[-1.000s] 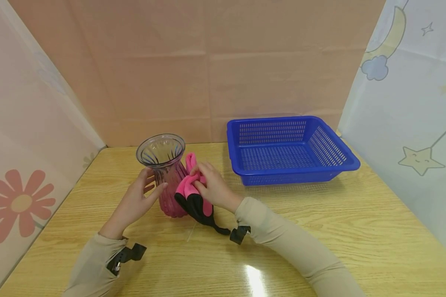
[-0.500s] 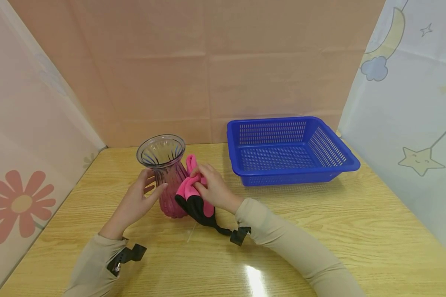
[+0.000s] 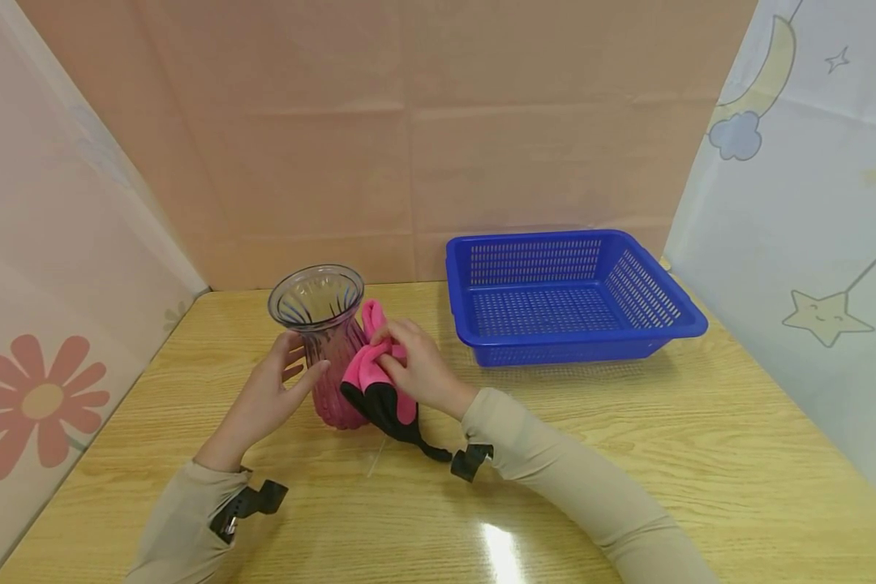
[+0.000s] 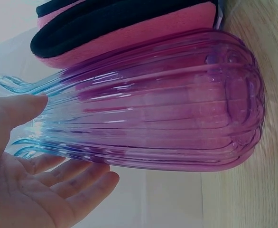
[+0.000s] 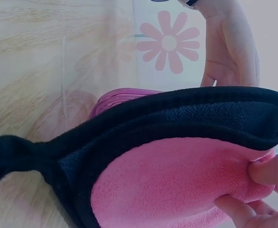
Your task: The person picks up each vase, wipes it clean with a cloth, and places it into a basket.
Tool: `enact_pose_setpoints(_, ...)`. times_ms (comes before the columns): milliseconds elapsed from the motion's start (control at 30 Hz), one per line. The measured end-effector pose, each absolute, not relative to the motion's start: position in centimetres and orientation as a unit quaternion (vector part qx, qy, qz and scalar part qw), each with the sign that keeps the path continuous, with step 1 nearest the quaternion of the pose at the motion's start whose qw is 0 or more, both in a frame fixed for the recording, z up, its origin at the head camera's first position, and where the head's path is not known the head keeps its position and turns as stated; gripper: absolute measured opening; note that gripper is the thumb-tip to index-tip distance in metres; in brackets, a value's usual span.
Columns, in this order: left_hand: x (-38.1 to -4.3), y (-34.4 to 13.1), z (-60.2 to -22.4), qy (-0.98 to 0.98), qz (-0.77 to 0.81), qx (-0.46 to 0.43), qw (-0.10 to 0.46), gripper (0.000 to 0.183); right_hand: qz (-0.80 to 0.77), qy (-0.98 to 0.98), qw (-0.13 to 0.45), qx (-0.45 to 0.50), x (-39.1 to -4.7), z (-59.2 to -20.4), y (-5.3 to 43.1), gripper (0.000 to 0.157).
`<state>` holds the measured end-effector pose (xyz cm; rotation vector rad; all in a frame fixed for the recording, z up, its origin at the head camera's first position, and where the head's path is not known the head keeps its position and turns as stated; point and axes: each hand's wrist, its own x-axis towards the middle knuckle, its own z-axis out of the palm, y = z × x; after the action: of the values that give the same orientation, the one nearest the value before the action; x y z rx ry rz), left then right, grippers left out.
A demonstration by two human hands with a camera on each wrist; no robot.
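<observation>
A ribbed glass vase (image 3: pixel 339 373), clear bluish at the flared rim and pink-purple below, stands upright on the table. My left hand (image 3: pixel 270 393) is cupped at its neck; the left wrist view shows the thumb (image 4: pixel 27 108) across the front and the other fingers fairly straight along the far side, fingertips right at the glass. Against the vase's right side is a folded pink plush cloth piece (image 5: pixel 162 178) with black edging and a narrow black strap (image 5: pixel 15 151). My right hand (image 3: pixel 423 369) pinches its pink part between thumb and fingers.
A blue plastic basket (image 3: pixel 547 350) with slotted sides stands at the back right of the wooden table (image 3: pixel 613 438). A thin pale strip (image 3: pixel 375 457) lies in front of the vase. Printed cloths hang at the back and both sides.
The pink and black cloth piece shifts very slightly in my right hand. My left hand and the vase stay in place.
</observation>
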<state>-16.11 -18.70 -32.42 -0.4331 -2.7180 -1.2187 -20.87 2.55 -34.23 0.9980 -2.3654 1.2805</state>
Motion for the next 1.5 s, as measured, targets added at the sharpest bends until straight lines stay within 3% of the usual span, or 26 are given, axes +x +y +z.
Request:
enact_pose_setpoints(433, -16.1, -18.8, -32.5, -0.902, -0.4, -0.147, 0.071, 0.054, 0.445, -0.802, 0.17, 0.36, -20.9, -33.1, 2.2, 0.011)
enact_pose_setpoints(1233, -16.3, -18.9, -32.7, -0.898, -0.403, -0.155, 0.078, 0.052, 0.526, -0.767, 0.165, 0.329, -20.6, -30.7, 1.8, 0.015)
enact_pose_setpoints(1500, -16.3, -18.9, -32.7, -0.898, -0.409, -0.151, 0.068, 0.054, 0.559, -0.731, 0.192, 0.342, -20.7, -30.2, 2.3, 0.015)
